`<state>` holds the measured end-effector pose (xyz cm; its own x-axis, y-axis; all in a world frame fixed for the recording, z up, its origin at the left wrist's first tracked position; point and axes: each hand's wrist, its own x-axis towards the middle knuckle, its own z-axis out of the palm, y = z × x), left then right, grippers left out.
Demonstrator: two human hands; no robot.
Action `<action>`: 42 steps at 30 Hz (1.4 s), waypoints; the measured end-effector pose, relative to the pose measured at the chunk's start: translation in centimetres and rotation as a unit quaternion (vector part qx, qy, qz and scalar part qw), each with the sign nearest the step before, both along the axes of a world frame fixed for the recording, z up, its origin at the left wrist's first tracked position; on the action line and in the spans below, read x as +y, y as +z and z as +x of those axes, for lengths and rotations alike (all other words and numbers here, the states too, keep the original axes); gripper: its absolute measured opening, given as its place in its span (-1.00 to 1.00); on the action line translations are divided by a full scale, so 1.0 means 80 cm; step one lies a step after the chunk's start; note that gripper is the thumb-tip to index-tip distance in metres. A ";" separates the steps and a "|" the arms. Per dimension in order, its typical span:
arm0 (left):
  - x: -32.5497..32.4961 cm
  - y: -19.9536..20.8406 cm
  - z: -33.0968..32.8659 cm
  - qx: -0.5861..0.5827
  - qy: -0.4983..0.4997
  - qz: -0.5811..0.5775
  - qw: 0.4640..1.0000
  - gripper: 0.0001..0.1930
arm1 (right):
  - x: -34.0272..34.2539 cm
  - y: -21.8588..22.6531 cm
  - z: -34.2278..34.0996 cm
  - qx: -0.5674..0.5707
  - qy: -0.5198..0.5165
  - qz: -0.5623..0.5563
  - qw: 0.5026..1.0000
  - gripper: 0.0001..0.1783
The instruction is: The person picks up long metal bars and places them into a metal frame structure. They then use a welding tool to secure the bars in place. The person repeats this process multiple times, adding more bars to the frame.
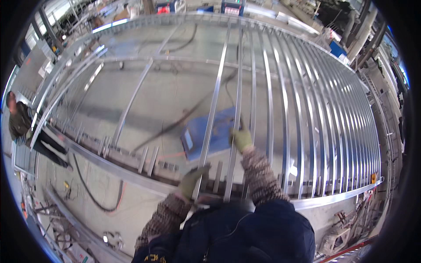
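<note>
My left hand (191, 182), in a greenish work glove, is closed around the near end of a long silver metal bar (213, 107). Farther out and to the right, my right hand (241, 137) wears a matching glove and grips a second metal bar (238, 90), its fingers on the bar's side. Both bars run away from me across a large metal frame, almost side by side. Under them, seen through the gap, lies a blue box-like object (222, 131) with a pale label. The glove tips are partly blurred or hidden by the bars.
Several parallel bars (300, 109) fill the frame's right side; the near rail (115, 166) passes in front of me. Another person (19, 122) stands at the far left. Dark cables (98, 202) lie on the floor. A blue bin (337, 49) stands at the back right.
</note>
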<state>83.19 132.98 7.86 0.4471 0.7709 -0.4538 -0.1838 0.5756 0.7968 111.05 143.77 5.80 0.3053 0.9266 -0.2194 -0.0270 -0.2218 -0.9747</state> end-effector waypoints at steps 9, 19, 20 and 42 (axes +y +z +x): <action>0.045 0.015 0.004 0.112 -0.087 0.044 0.989 -0.47 | 0.022 -0.015 0.002 0.091 0.017 0.005 0.996 0.04; 0.072 0.009 0.009 0.548 -0.223 0.303 0.747 -0.48 | 0.018 -0.016 -0.017 0.081 -0.014 -0.048 0.995 -0.12; 0.070 0.009 0.010 0.558 -0.207 0.317 0.738 -0.49 | 0.022 -0.021 -0.015 0.072 -0.021 -0.052 0.996 -0.12; -0.015 0.008 -0.142 0.468 0.109 0.391 0.785 -0.71 | 0.003 -0.001 -0.137 -0.340 0.137 -0.110 0.924 -0.21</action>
<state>71.84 131.77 8.48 0.0197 0.9892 0.1451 0.6663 -0.1212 0.7358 100.07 143.99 5.72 0.2017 0.9457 -0.2550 0.6622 -0.3235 -0.6758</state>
